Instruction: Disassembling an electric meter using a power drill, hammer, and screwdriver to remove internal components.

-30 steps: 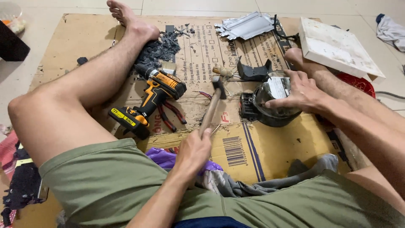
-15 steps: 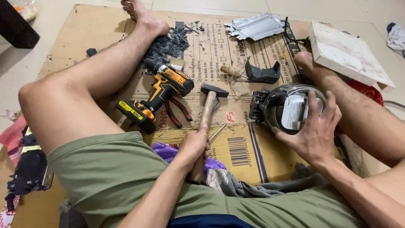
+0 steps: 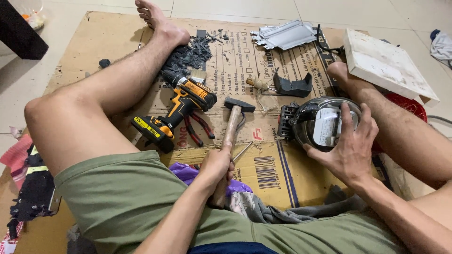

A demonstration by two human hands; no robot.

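I sit on flattened cardboard (image 3: 103, 56) with both legs stretched out. My left hand (image 3: 217, 165) grips the wooden handle of a hammer (image 3: 230, 129), whose dark head points away from me and hovers low over the cardboard. My right hand (image 3: 351, 148) is spread over a round electric meter (image 3: 320, 123) with a clear dome and a black base, tilted on its side with the dome toward me. The hammer head is to the left of the meter, apart from it.
An orange-and-black cordless drill (image 3: 176, 113) and red-handled pliers (image 3: 197, 129) lie by my left thigh. Dark plastic fragments (image 3: 188, 54), a black bracket (image 3: 292, 87), a screwdriver (image 3: 258, 84), bent sheet metal (image 3: 285, 35) and a white slab (image 3: 386, 63) lie farther off.
My right hand turned the meter from dome-up to lying on its side with the dome facing me. The hammer came down lower and a little to the right.
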